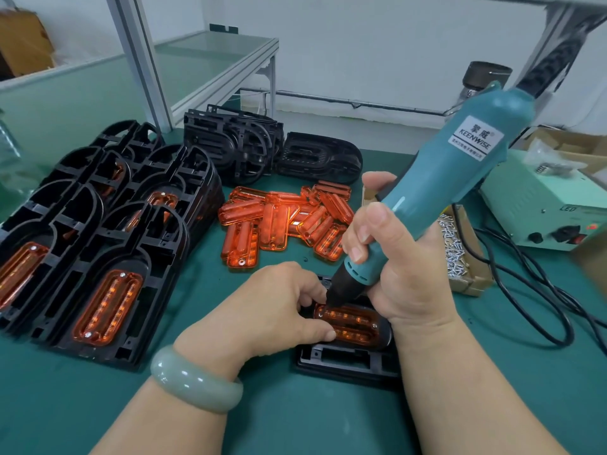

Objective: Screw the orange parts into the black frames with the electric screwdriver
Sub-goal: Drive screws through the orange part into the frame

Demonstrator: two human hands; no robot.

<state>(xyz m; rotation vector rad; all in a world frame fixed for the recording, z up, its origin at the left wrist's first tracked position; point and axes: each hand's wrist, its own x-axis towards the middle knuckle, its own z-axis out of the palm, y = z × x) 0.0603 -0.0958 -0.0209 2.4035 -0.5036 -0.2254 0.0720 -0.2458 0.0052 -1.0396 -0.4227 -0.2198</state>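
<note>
A black frame lies on the green mat in front of me with an orange part seated in it. My left hand holds the orange part's left end, thumb pressed on its near edge and fingers curled at the far edge. My right hand grips the teal electric screwdriver, tilted, with its black tip down on the left end of the orange part. The screw itself is hidden by the tip and my fingers.
Stacks of black frames with orange parts fitted fill the left. Bare black frames stand at the back, loose orange parts lie in the middle. A cardboard box of screws, a pale green power unit and black cables are at right.
</note>
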